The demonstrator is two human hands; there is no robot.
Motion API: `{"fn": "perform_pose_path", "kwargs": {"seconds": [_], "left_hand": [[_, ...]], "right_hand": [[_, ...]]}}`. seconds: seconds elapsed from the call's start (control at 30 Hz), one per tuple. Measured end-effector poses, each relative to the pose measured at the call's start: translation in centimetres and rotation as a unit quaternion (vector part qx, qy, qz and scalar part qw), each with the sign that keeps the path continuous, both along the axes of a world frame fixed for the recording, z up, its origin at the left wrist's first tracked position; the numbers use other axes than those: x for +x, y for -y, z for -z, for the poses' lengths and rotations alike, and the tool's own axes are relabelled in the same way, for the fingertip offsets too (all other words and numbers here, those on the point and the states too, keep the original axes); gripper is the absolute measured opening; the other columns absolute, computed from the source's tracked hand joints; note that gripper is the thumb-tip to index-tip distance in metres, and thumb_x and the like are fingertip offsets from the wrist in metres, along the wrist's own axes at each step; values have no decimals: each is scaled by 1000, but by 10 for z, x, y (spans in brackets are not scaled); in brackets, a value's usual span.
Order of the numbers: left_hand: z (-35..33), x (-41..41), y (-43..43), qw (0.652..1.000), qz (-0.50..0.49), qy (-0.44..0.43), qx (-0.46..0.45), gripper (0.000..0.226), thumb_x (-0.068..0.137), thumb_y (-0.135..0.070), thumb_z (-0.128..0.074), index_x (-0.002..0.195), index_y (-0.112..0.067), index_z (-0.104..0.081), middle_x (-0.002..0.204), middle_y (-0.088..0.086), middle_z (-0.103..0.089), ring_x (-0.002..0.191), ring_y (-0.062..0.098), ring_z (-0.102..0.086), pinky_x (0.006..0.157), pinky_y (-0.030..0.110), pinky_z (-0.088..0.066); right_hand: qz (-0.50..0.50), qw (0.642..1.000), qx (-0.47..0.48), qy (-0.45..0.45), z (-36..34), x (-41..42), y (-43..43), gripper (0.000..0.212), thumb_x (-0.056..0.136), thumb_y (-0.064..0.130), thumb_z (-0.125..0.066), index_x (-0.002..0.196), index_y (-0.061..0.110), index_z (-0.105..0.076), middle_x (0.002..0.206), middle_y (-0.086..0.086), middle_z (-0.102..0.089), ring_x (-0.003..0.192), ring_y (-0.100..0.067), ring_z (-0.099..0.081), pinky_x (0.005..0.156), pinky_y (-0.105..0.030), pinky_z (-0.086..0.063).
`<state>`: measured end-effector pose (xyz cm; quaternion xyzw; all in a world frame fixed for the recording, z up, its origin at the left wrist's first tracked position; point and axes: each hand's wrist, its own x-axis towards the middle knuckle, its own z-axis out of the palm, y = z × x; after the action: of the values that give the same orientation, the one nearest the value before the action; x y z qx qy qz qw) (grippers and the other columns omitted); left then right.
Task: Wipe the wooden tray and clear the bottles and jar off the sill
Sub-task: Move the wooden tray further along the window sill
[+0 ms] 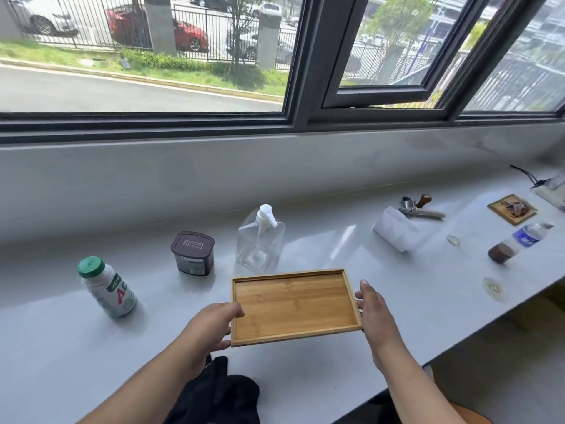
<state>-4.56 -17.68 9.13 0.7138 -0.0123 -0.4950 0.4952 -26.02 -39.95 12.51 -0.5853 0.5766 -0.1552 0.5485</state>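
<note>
A green-capped bottle (107,287), a dark jar (192,254) and a clear pump bottle (260,240) stand on the sill (351,255) behind the tray (293,306) (a black cloth (217,393) lies nearer). The left hand (208,327) and right hand (374,310) each grip one short end of the tray between them.

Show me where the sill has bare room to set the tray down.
Bare patches: left of the green-capped bottle, and between the pump bottle and the white roll. The right end by the water bottle is crowded. Both hands hold the wooden tray.
</note>
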Motion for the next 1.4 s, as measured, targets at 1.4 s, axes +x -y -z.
{"fn": "perform_pose_path", "kwargs": {"seconds": [1.4], "left_hand": [[46,50,379,979,-139,49,141,45,86,-30,-65,125,-9,-63,134,17,-61,106,34,-60,86,40,-51]], "right_hand": [[-98,995,-1,-26,90,127,387,70,80,79,-31,111,23,-59,103,8,-61,91,-7,-54,84,-41,-37]]}}
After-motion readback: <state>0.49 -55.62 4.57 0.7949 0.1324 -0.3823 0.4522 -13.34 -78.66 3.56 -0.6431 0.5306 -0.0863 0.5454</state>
